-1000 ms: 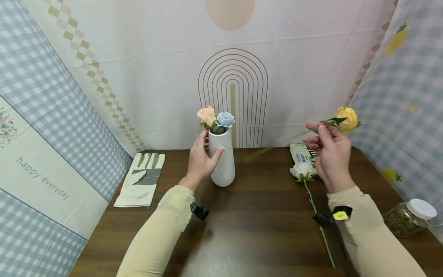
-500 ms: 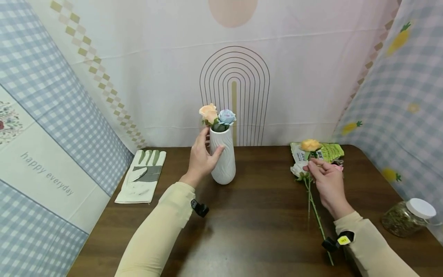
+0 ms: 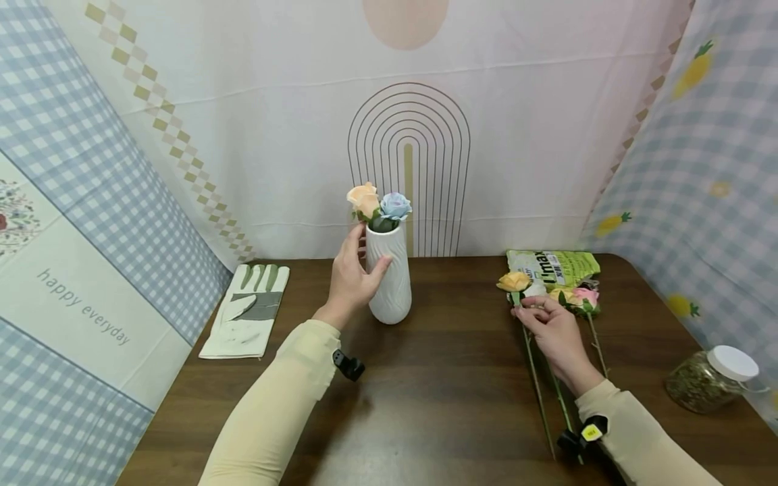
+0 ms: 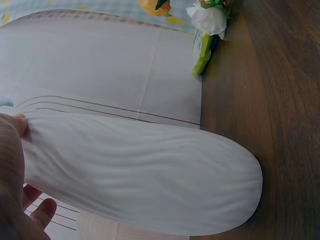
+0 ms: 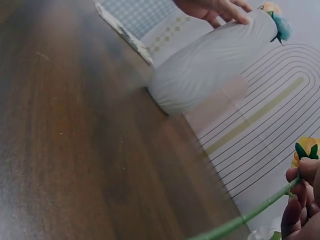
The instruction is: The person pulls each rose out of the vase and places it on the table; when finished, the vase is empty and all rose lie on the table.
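A glove (image 3: 245, 312), green packet (image 3: 562, 267) and lidded jar (image 3: 702, 388) occupy the table (image 3: 450, 378)

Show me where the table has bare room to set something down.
Widest: between vase and held rose. Smaller: between glove and left hand, and between right sleeve and jar. Crowded: around packet, pink rose and right hand.

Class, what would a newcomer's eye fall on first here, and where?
The white vase likely strikes first, mid-picture in the head view, held by the left hand, with a peach rose and a blue rose in it. Next comes the yellow rose pinched in the right hand, right of the vase.
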`<state>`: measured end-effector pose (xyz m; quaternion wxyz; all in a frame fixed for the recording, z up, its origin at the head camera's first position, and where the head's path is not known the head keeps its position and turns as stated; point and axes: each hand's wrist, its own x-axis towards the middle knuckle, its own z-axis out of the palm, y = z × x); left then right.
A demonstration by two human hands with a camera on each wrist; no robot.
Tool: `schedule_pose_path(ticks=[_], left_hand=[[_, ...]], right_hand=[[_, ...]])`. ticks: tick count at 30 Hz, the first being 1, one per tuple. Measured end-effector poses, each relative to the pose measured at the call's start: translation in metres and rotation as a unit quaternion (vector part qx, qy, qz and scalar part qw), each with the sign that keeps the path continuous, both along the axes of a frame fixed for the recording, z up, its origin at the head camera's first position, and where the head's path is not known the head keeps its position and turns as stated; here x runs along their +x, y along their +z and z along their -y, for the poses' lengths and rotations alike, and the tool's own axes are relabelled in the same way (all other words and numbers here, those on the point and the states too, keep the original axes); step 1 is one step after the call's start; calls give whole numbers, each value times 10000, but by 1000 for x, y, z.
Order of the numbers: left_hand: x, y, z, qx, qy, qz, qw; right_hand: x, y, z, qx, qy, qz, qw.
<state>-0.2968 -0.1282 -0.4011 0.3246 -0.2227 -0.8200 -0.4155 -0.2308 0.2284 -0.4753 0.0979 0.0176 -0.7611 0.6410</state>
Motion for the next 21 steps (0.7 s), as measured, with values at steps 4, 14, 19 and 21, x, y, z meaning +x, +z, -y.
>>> schedule_pose_path(ticks=[4, 14, 19, 21], left_hand=[[1, 0, 0, 14, -8, -33, 10000], [-1, -1, 0, 96, 30, -164, 9998], [-2, -2, 0, 107, 25, -158, 9998], [-1, -2, 0, 110, 27, -133, 9998]], right_hand=[[0, -4, 0, 737, -130, 90, 9972], [-6, -20, 1, 1662, 281, -132, 9856], [-5, -27, 1, 2836, -58, -187, 9588], [-5, -29, 1, 3213, -34, -250, 9467]])
